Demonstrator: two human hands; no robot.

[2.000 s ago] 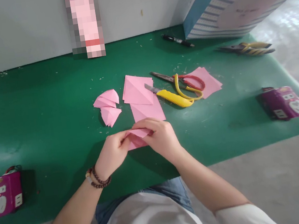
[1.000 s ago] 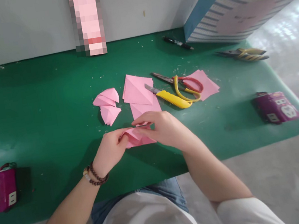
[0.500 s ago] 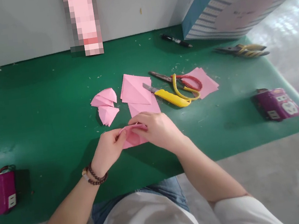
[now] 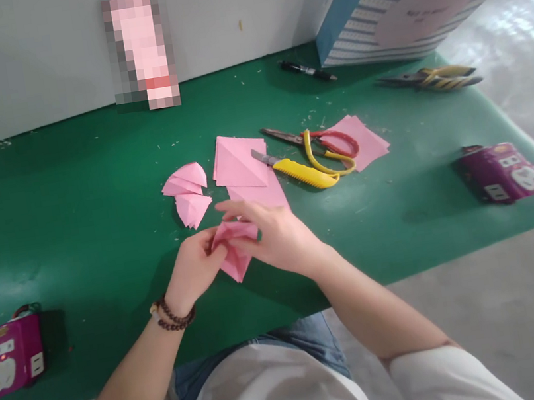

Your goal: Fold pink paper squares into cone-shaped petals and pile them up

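Observation:
A partly folded sheet of pink paper (image 4: 238, 268) is held over the near part of the green table, one corner pointing towards me. My left hand (image 4: 198, 257) pinches its left side between thumb and fingers. At the right side, the thumb of my right hand (image 4: 274, 232) lies against the folds, while its fingers are raised and spread above the upper edge. Just beyond, pink paper squares (image 4: 241, 160) lie in a stack. Folded pink pieces (image 4: 190, 194) rest to their left. My right fingers hide part of the paper.
A yellow utility knife (image 4: 306, 173) and scissors (image 4: 318, 142) lie across more pink paper (image 4: 361, 142). Further back are a pen (image 4: 308, 71), pliers (image 4: 434, 78) and a striped box (image 4: 384, 15). Purple boxes stand at left (image 4: 14, 355) and right (image 4: 503, 171).
The pink paper has turned so that a corner now points towards me, and its folds gape more. My right fingers have lifted and spread. The view has shifted slightly.

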